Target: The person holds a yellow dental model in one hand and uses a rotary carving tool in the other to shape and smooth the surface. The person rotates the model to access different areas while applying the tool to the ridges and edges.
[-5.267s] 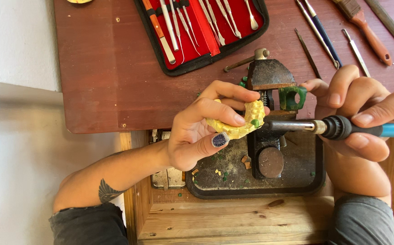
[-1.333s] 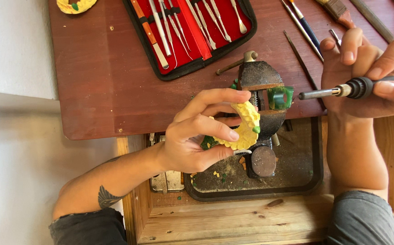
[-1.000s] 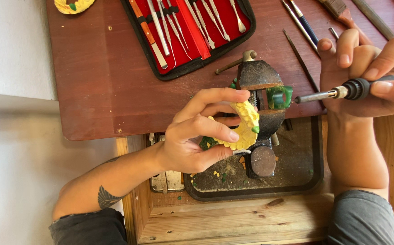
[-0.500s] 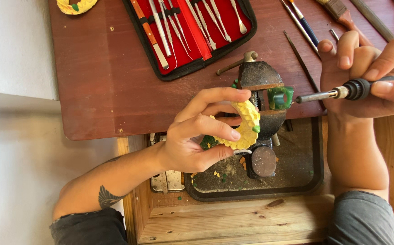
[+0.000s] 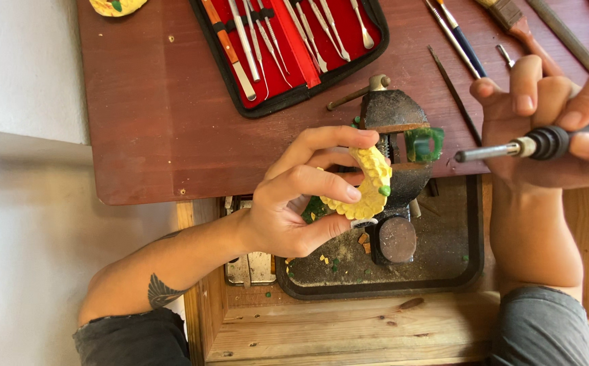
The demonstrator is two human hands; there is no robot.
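At far left, top edge, a yellow piece (image 5: 117, 5) with a green spot lies on the brown surface (image 5: 159, 122), partly cut off by the frame. To its right an open red-lined tool case (image 5: 294, 51) holds a row of slim metal picks. Below the surface edge, the left hand (image 5: 294, 203) has its grip closed on a curved yellow scaled carving (image 5: 369, 183), fingers over the top and thumb beneath; a small green fleck shows on the carving's right edge. The carving is held just in front of a dark vise (image 5: 393, 135), above a black tray (image 5: 437, 271) littered with yellow and green chips. A green block (image 5: 423, 144) sits at the vise's right side. Further right, loose tools (image 5: 464, 41) lie on the surface. The right hand (image 5: 559, 129) has its grip closed on a hot tool (image 5: 511, 147) with a black collar; its metal tip points left toward the green block, apart from it.
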